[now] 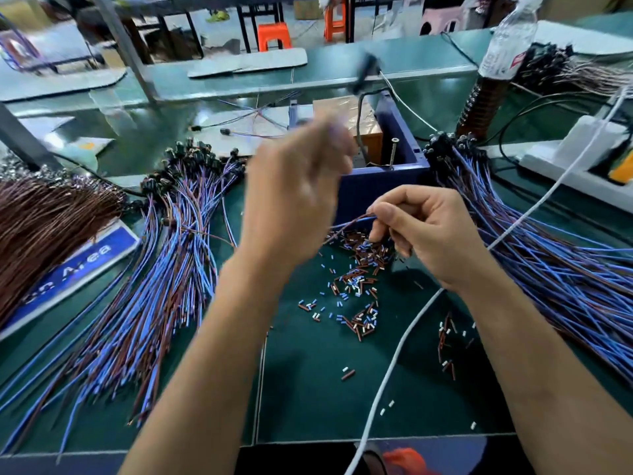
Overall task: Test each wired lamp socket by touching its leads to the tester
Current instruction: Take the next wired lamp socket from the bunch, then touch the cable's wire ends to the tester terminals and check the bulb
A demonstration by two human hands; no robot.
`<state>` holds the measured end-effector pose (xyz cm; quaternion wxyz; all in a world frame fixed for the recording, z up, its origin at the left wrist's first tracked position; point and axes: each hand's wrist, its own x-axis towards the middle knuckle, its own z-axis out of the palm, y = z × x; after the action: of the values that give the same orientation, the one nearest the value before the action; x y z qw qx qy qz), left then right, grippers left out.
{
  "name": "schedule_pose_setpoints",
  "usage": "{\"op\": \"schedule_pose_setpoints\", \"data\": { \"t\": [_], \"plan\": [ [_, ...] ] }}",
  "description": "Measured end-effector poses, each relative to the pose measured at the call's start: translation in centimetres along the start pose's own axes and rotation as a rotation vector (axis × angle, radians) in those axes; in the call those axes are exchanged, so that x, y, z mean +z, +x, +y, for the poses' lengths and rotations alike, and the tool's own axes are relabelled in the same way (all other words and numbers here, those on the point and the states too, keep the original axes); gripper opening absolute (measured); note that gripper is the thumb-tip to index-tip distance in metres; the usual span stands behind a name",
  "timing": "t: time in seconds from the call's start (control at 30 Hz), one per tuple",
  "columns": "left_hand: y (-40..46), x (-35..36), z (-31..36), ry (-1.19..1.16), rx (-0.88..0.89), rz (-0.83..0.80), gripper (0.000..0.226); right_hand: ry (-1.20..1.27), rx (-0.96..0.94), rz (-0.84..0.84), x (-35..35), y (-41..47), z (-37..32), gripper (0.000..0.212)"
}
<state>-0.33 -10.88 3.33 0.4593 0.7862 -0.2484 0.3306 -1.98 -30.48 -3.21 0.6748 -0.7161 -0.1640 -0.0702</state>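
From your head camera, your left hand (294,186) is raised and smeared by motion; whether its fingers grip anything cannot be told. A dark blurred shape (364,72) hangs above it, too smeared to name. Your right hand (421,231) pinches a blue-and-brown lead pair (349,226) between thumb and curled fingers, just in front of the blue tester box (387,173). Your left forearm hides part of the mat. Wired sockets lie fanned in a left pile (164,255) and a right pile (548,255). Cut insulation bits (356,286) litter the green mat (308,389). A white cable (397,354) passes under your right wrist.
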Motion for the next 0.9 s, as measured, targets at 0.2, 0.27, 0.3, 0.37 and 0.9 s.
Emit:
{"op": "schedule_pose_setpoints", "data": {
  "t": [0.2,0.27,0.3,0.37,0.9],
  "plan": [
    [-3.9,3.0,-0.7,0.185,0.057,-0.406,0.028,0.086,0.002,-0.028,0.2,-0.6,0.4,0.013],
    [-4.4,3.0,-1.5,0.145,0.05,-0.429,0.031,0.086,0.044,-0.005,0.6,-0.5,0.8,0.013],
    [-4.6,3.1,-1.9,0.108,0.031,-0.432,0.031,0.081,0.064,0.016,0.8,-0.5,1.1,0.012],
    [-4.9,3.1,-2.8,0.073,0.013,-0.404,0.023,0.074,0.086,0.073,1.1,-0.4,1.5,0.009],
    [-5.6,3.0,-4.6,-0.039,-0.169,-0.219,0.019,0.076,0.244,0.165,0.4,-0.3,2.1,0.024]
  ]
}}
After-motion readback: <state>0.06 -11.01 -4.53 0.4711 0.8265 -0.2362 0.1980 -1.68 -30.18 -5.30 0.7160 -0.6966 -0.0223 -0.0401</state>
